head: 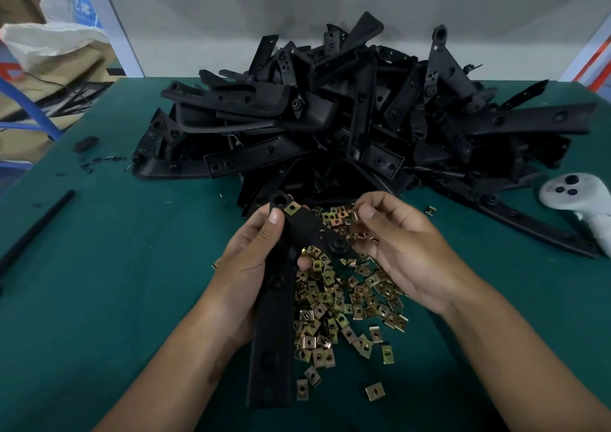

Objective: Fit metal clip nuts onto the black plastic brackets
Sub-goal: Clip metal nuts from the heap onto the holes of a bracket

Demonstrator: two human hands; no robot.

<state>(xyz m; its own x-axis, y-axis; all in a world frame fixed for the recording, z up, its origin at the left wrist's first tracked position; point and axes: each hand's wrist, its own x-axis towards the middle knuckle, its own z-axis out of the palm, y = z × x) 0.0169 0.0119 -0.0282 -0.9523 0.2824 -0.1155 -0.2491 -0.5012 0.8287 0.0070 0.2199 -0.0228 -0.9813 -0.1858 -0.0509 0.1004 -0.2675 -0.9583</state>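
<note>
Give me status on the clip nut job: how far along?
Early. Done: one clip nut sits on the top end of the bracket gripped by the left hand. In hand: the right hand pinches another nut. Left: the big bracket pile and loose nuts on the mat.

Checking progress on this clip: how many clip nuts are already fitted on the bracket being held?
1 visible: a clip nut sits at the top end of the black bracket in the left hand. The hand may hide others lower down.
</note>
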